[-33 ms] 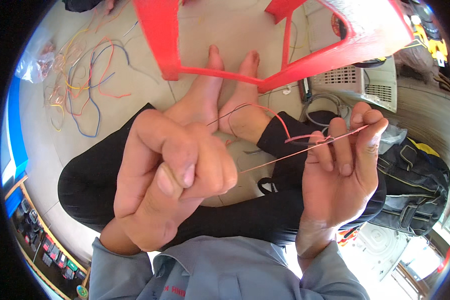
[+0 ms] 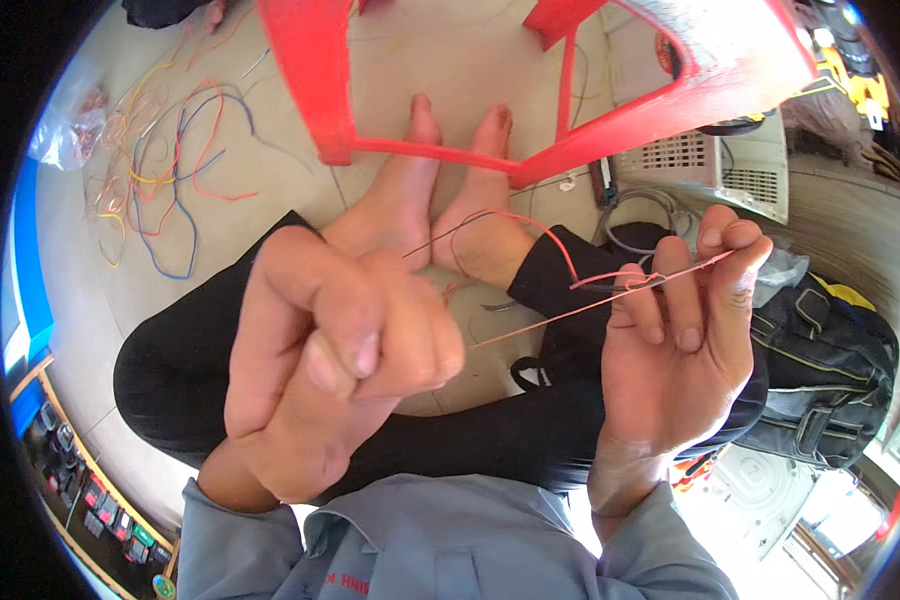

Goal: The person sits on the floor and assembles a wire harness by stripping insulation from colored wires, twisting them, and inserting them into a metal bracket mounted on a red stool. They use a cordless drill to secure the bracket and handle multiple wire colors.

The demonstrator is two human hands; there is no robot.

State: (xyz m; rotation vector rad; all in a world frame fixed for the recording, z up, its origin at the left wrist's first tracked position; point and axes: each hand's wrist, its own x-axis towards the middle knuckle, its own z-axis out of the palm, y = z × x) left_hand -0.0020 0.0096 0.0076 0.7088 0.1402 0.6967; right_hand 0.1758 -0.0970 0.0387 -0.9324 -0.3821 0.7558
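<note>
My left hand (image 2: 345, 350) is closed in a fist, thumb pressed against the curled fingers, gripping one end of a thin wire (image 2: 540, 325). That strand runs taut and slanting up to my right hand (image 2: 680, 330), whose thumb and fingertips pinch it while the palm faces up. A red insulated stretch of wire (image 2: 548, 228) arcs loosely above the taut strand, with a darker wire beside it. Both reach the right fingers, where the red one appears twisted around the strand. What lies inside the left fist is hidden.
A red plastic stool (image 2: 325, 90) stands ahead, over my bare feet (image 2: 480, 165). Loose coloured wires (image 2: 180, 180) and a clear plastic bag (image 2: 65, 130) lie on the floor at left. A black bag (image 2: 830, 370) and a coiled grey cable (image 2: 650, 210) lie at right.
The whole view has shifted very slightly, and my left fist sits a touch further left. Both hands keep the same hold on the wire.
</note>
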